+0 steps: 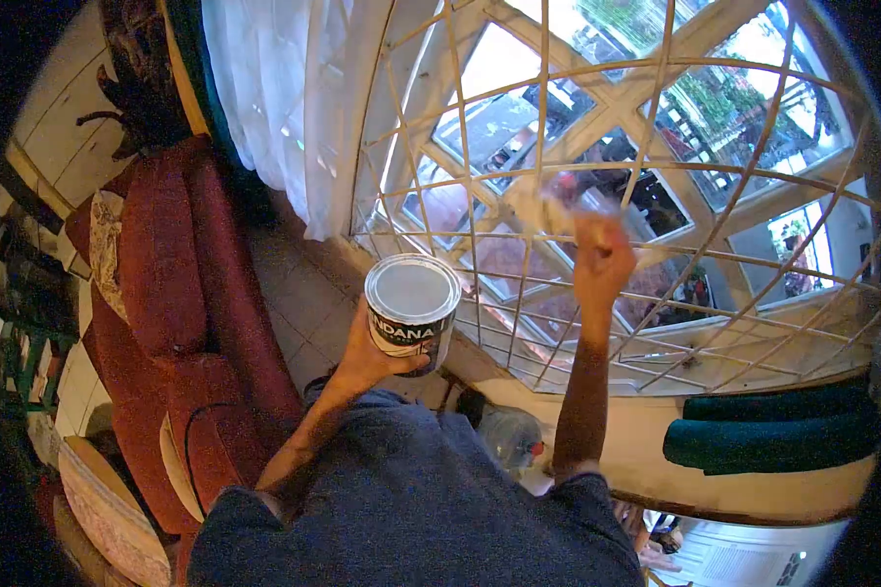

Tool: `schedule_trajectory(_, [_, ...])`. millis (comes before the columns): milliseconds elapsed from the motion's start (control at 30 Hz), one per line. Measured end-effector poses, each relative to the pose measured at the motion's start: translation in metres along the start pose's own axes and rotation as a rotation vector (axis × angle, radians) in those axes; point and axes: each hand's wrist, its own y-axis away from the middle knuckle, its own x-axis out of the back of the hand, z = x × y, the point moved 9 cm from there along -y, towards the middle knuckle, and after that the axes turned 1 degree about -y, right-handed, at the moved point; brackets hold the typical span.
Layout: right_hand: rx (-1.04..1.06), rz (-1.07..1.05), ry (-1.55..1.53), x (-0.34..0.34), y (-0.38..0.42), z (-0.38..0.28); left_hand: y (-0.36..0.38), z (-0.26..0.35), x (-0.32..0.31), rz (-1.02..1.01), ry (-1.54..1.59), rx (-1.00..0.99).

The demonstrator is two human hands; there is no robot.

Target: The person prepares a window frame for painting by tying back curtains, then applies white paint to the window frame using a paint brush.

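My left hand (372, 347) is wrapped round a round tub (429, 338) with a pale flat lid and a black label on which "NDANA" can be read. The tub is held upright in front of my chest. Raised at the window, my right hand (602, 256) is closed, knuckles up, close to the metal grille (543, 127). A whitish, blurred shape (548, 207) extends to the left from its fingers; motion smears it, and I cannot tell what it is. Behind the grille lie wood-framed window panes (519, 137).
A red sofa (201, 284) stands on the left beside a white curtain (274, 88). Below the window are a clear plastic bottle (509, 435) with a red cap and dark green padded rolls (773, 435). A pale rounded tabletop (113, 509) is at lower left.
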Motion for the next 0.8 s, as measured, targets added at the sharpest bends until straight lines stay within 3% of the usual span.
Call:
schedule_trajectory(67, [-0.038, -0.095, 0.108, -0.002, 0.046, 0.033, 0.002, -0.007, 0.002, -0.002, 0.017, 0.025])
schedule_trajectory(233, [-0.004, -0.184, 0.258, -0.011, 0.088, 0.034, 0.006, -0.014, 0.013, 0.010, -0.128, 0.029])
schedule_trajectory(433, [0.000, 0.046, 0.049, -0.004, 0.040, -0.008, 0.007, -0.015, 0.008, -0.003, -0.145, 0.055])
schedule_trajectory(533, [0.224, 0.177, 0.106, 0.011, 0.021, -0.057, 0.006, -0.013, 0.003, -0.005, -0.111, 0.067])
schedule_trajectory(633, [-0.019, 0.284, -0.004, 0.024, 0.048, -0.025, 0.008, -0.003, 0.001, -0.006, -0.112, 0.025])
schedule_trajectory(700, [-0.056, 0.274, -0.122, 0.021, 0.064, -0.019, 0.007, 0.000, 0.001, -0.029, -0.117, -0.080])
schedule_trajectory(800, [-0.190, 0.251, -0.196, 0.029, 0.101, 0.002, 0.009, 0.012, -0.005, -0.041, -0.105, -0.037])
